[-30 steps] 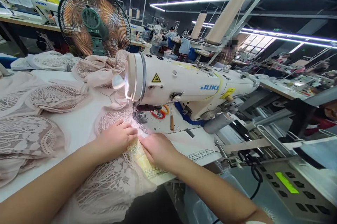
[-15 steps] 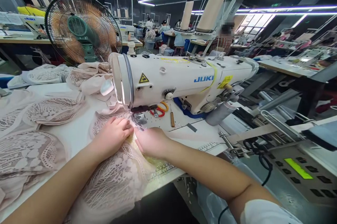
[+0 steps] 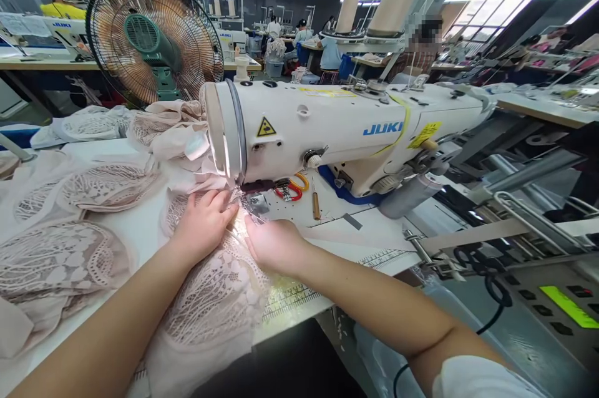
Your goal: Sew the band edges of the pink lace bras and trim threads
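A white sewing machine [image 3: 299, 130] stands over the table, its lit needle area at the left end. Pale pink lace fabric [image 3: 210, 304] runs from under the needle down to the table's front edge. My left hand [image 3: 203, 223] lies on the fabric just left of the needle, its fingers spread a little and pressing down. Right of it, my right hand [image 3: 276, 245] is closed in a pinch at the fabric's edge, its fingertips close to the needle; the pinched part is mostly hidden.
More lace pieces [image 3: 65, 261] lie on the left. Behind the needle are red-handled snips [image 3: 292, 191] and a wooden-handled tool [image 3: 316, 204]. A large fan [image 3: 154, 36] stands behind. At right are a metal tape guide [image 3: 524, 217] and a control panel [image 3: 561, 304]. People sit farther back.
The view has shifted, so the machine appears farther right and higher. My left hand's fingers are more spread on the fabric. My right hand still pinches near the needle.
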The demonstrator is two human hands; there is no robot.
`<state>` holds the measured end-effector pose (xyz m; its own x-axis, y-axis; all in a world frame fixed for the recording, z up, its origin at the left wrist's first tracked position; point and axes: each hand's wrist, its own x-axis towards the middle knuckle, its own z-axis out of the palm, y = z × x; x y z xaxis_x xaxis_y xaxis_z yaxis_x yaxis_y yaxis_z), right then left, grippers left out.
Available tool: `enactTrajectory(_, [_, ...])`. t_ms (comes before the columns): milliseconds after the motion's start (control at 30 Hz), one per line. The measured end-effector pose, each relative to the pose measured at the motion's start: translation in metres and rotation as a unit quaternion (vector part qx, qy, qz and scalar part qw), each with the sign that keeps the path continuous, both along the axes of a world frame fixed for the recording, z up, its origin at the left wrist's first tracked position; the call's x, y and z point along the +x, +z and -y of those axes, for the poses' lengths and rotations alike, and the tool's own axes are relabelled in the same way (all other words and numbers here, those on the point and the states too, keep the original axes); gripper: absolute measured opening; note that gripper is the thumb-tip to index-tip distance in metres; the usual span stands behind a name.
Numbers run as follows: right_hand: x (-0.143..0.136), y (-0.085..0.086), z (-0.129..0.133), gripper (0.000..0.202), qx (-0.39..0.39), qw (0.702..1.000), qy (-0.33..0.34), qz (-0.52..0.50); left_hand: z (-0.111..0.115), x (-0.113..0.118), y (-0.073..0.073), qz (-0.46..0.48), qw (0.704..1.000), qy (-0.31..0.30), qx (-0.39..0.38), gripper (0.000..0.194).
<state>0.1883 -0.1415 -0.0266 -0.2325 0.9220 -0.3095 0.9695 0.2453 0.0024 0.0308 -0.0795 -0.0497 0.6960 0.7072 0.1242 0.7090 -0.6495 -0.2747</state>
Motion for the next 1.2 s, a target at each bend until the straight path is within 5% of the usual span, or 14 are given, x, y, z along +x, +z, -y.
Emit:
enactTrajectory(233, [0.019, 0.002, 0.015, 0.036, 0.037, 0.995, 0.002, -0.089, -0.003, -0.006, 0.001, 0.014, 0.998, 0.054, -0.003, 0.052])
enactTrajectory(433, [0.027, -0.010, 0.039, 0.016, 0.045, 0.983, 0.007, -0.179, 0.010, -0.006, 0.011, 0.134, 0.991, -0.001, -0.021, 0.030])
enactTrajectory(567, [0.020, -0.021, 0.032, 0.011, 0.133, 0.968, 0.037, -0.210, 0.024, -0.001, 0.013, 0.263, 0.920, -0.154, -0.248, 0.029])
enactTrajectory(633, [0.018, -0.024, 0.026, 0.014, 0.208, 0.948, 0.014, -0.238, 0.025, 0.000, 0.011, 0.299, 0.881, -0.146, -0.336, 0.029])
enactTrajectory(733, [0.018, -0.026, 0.027, 0.023, 0.287, 0.899, -0.052, -0.326, 0.019, -0.004, 0.008, 0.368, 0.859, -0.077, -0.347, 0.031])
enactTrajectory(867, [0.012, -0.028, 0.050, 0.060, 0.152, 0.872, -0.059, -0.461, 0.011, -0.009, 0.008, 0.455, 0.824, -0.012, -0.337, 0.028])
enactTrajectory(1000, [0.003, -0.030, 0.063, 0.019, 0.121, 0.871, -0.035, -0.475, 0.007, -0.010, 0.006, 0.493, 0.789, 0.027, -0.365, 0.023])
enactTrajectory(1200, [0.006, -0.035, 0.050, 0.032, 0.108, 0.897, -0.100, -0.418, 0.003, -0.010, 0.004, 0.487, 0.750, 0.032, -0.446, 0.023])
